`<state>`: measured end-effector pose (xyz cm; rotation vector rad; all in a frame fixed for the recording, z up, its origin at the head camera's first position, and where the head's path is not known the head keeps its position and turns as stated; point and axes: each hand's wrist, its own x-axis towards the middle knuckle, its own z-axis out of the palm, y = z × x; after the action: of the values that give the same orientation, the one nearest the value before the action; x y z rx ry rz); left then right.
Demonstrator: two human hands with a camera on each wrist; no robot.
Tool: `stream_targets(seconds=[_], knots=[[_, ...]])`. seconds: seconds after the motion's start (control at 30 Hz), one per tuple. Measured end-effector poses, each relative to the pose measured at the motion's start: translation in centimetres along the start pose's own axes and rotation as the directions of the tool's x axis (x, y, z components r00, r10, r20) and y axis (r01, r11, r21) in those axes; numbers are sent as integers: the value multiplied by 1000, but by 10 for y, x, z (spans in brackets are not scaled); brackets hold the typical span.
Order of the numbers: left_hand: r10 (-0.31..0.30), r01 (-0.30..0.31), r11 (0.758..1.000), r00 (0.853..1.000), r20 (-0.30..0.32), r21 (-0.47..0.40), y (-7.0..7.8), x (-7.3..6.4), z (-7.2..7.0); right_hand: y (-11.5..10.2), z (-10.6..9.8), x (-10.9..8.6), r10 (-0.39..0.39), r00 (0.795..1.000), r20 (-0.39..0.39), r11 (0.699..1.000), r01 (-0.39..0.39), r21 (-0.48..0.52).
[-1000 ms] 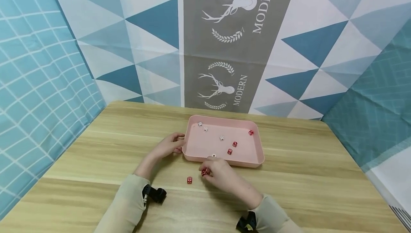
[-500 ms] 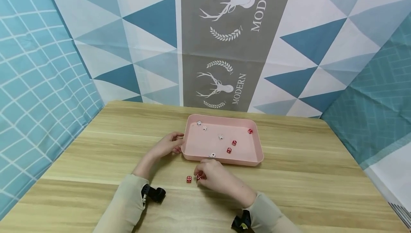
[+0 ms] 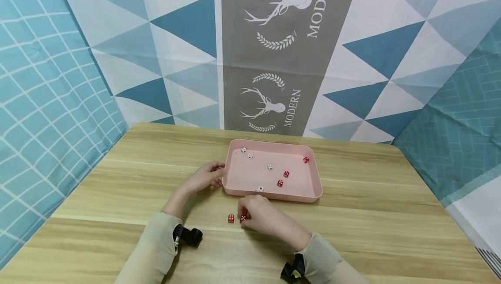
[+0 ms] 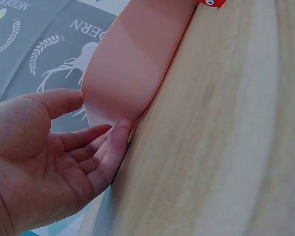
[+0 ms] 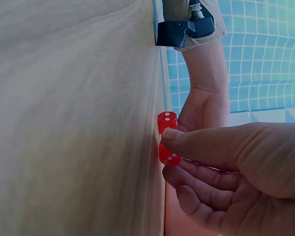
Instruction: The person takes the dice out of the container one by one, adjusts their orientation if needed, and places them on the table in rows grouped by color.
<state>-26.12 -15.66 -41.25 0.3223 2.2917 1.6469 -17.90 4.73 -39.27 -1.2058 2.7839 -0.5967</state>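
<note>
My right hand (image 3: 261, 213) pinches a red die (image 5: 169, 156) with white pips between thumb and fingers, low at the tabletop in front of the tray. Just left of it a second red die (image 3: 231, 218) sits on the wood. At the left end of the pink tray (image 3: 289, 197), my left hand (image 3: 204, 177) touches the outside. In the left wrist view its thumb meets the rim and its loosely bent fingers rest against the lower corner (image 4: 108, 110). Inside the tray lie red dice (image 3: 280, 183) and several white dice (image 3: 270, 167).
The wooden table (image 3: 372, 214) runs back to a patterned cloth backdrop (image 3: 188, 49). One red die (image 3: 306, 160) lies by the tray's right wall, and white dice (image 3: 250, 156) lie at its back left. Black wrist cameras (image 3: 192, 237) are strapped over both sleeves.
My right hand has moved slightly left and toward the table's near side, bringing its red die from the tray's front edge to beside the other red die. My left hand stays at the tray.
</note>
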Motion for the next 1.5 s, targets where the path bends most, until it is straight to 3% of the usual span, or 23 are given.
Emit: stream_targets(seconds=[0.53,0.9,1.07,1.27,1.37,1.5], knots=[[12,-12,1000,1000,-2,7,4,0,0,1,-5,-3,-1,1000,10,998,1,-70],[13,-13,1000,1000,-9,14,1,3,0,14,-31,-11,50,992,-117,996,-58,-62],[15,-15,1000,1000,-10,21,1,2,2,23,-41,-14,82,979,-188,990,-102,-100],[6,-5,1000,1000,-17,16,1,1,2,38,-49,-16,151,942,-300,969,-202,-145],[-2,2,1000,1000,-10,11,10,-5,2,47,-50,-16,183,931,-316,959,-240,-149],[-9,9,1000,1000,-8,7,9,-5,2,59,-49,-16,205,923,-325,954,-263,-145]])
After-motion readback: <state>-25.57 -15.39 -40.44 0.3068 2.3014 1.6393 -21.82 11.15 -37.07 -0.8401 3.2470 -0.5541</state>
